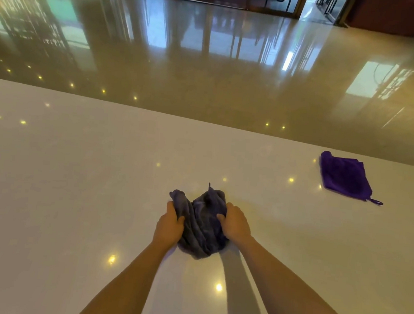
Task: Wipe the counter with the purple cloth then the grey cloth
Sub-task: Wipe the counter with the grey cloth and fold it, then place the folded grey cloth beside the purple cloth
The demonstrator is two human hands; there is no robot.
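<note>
The grey cloth [202,224] lies bunched up on the white counter [75,183], near its middle. My left hand [169,224] grips its left side and my right hand [235,224] grips its right side, fingers curled into the fabric. A small hanging loop sticks up from the top of the bunch. The purple cloth [343,176] lies flat and folded at the far right of the counter, close to the far edge, with its loop trailing toward me. Neither hand touches it.
The counter's far edge [203,122] runs across the view, slanting down to the right. Beyond it lies a glossy lobby floor [208,58] with glass doors at the back. Ceiling lights reflect as small spots on the counter.
</note>
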